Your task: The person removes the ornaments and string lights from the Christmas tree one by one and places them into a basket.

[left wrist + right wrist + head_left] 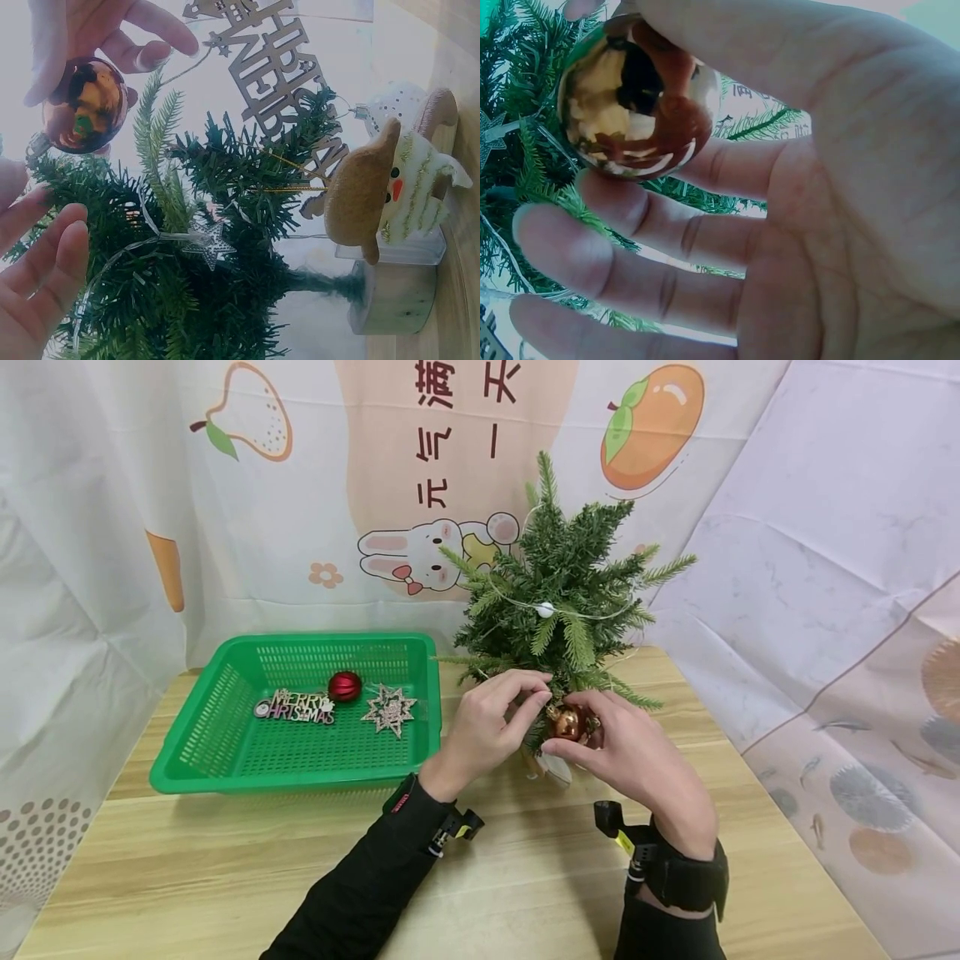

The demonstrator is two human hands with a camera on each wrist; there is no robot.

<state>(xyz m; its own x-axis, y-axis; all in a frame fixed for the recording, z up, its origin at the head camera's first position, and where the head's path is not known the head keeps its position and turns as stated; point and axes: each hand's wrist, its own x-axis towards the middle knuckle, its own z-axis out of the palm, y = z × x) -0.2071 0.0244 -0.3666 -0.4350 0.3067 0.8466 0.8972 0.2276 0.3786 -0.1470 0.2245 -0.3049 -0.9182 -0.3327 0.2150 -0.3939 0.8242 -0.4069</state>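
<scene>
In the head view, the left hand (491, 714) was bent at the front of a small green artificial Christmas tree (570, 560), thumb and forefinger close together above a shiny copper-coloured ball ornament (567, 724); whether they had hold of its loop could not be told. The right hand (633, 743) held that ball from the side, before the lower branches. On the wooden table (487, 893), left of the tree, a green plastic basket (300, 784) contained a red ball (345, 687), a "Merry Christmas" cutout (296, 707) and a glittery star (389, 709). In the left wrist view, a snowman ornament with a brown hat (409, 180) and a brown lettered cutout (270, 67) hung on the tree, near a silvery star (210, 244). In the right wrist view, the thumb and forefinger gripped the ball while the other fingers extended loosely, slightly spread.
</scene>
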